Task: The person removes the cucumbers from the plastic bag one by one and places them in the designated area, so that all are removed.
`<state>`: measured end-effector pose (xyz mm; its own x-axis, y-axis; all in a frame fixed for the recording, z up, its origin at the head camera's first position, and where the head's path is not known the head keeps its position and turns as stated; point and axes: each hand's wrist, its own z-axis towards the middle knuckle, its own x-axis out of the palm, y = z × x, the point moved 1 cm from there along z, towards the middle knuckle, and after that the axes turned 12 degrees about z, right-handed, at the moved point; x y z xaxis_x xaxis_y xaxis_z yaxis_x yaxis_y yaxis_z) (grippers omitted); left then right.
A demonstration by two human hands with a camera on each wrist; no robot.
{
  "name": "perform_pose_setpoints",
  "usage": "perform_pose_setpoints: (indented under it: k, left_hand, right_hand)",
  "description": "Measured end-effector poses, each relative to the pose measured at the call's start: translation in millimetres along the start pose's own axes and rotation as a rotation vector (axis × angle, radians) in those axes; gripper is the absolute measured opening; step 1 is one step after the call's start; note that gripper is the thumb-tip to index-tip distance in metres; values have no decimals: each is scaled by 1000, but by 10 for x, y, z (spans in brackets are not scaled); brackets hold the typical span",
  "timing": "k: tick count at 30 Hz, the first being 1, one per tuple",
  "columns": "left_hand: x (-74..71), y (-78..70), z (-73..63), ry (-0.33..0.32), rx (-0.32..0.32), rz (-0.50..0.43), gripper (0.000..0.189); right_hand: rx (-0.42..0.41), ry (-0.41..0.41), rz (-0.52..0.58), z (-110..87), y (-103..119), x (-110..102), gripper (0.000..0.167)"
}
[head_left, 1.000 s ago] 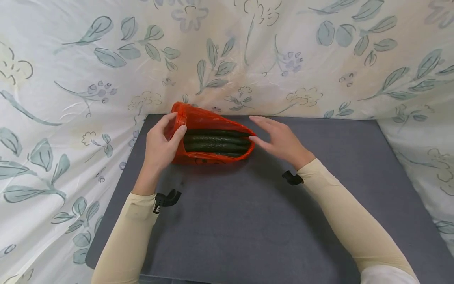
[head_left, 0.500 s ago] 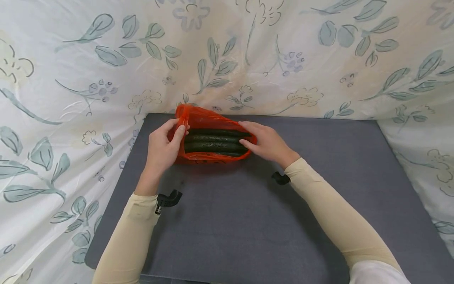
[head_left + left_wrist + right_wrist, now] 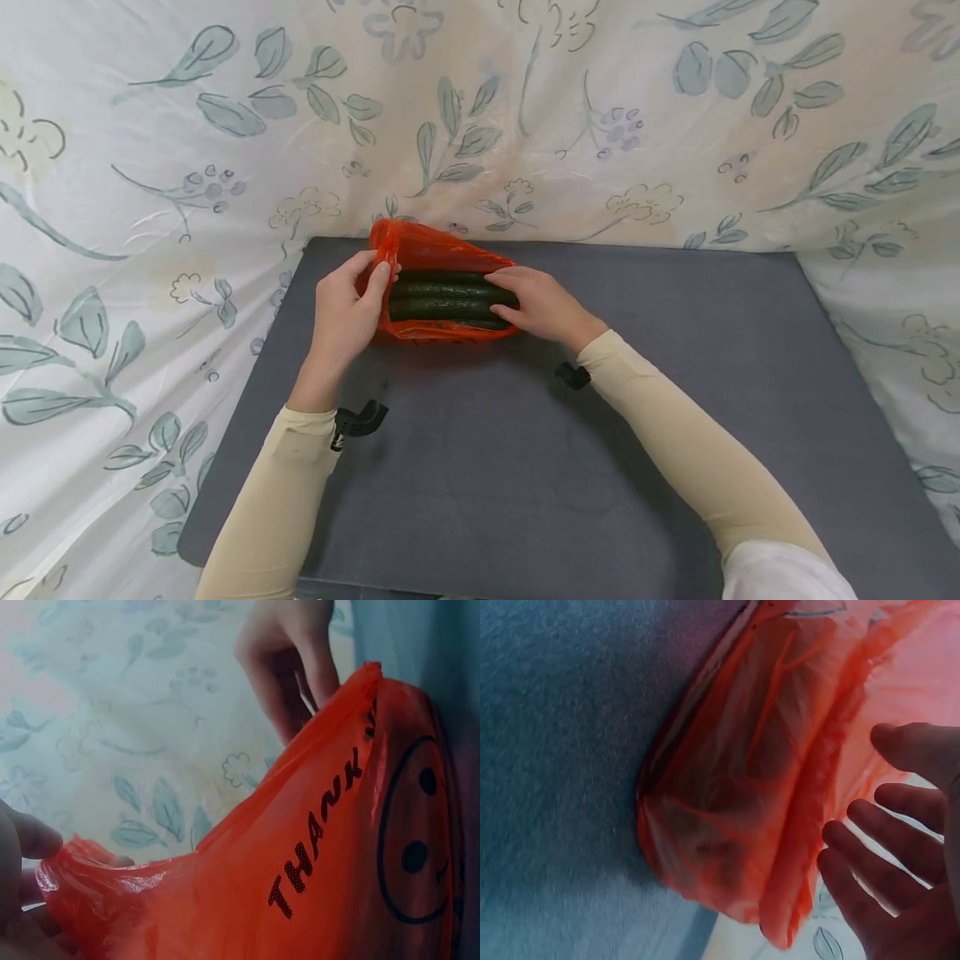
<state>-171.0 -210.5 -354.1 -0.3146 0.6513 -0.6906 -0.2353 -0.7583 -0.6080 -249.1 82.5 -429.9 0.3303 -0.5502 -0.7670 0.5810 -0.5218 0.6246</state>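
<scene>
A red plastic bag (image 3: 450,248) lies on its side near the table's far edge, its mouth facing up at me. Inside, several long dark green cucumbers (image 3: 442,309) lie side by side. My left hand (image 3: 341,307) pinches the bunched rim at the bag's left end between thumb and fingers. At the opposite end, my right hand (image 3: 546,305) reaches over the rim, its fingertips overlapping the cucumbers' right ends. The right wrist view has that hand's fingers spread, with nothing between them, beside the folded rim (image 3: 810,825). Black lettering and a smiley face mark the bag's side (image 3: 315,847).
The dark grey table (image 3: 480,467) carries the bag. A pale curtain (image 3: 570,125) with a leaf and flower print hangs right behind the table and along both sides. Each wrist wears a black strap, such as the left strap (image 3: 362,418).
My right hand has moved left from outside the bag's right end to over the cucumbers there. The left hand keeps its pinch on the rim and has barely shifted.
</scene>
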Motion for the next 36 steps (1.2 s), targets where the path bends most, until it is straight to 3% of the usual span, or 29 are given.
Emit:
perform_pose_setpoints:
  k: [15, 23, 30, 36]
  left_hand:
    - [2, -21, 15, -30, 27, -115, 25]
    - [5, -13, 24, -13, 18, -158, 25]
    - [6, -37, 22, -8, 14, -179, 24]
    - [8, -18, 22, -8, 10, -190, 24]
  right_hand:
    - [22, 66, -111, 192, -20, 289, 54]
    - [41, 47, -189, 267, -36, 355, 42]
    - [49, 54, -246, 308, -4, 414, 41]
    - [51, 20, -311, 294, 60, 449, 27]
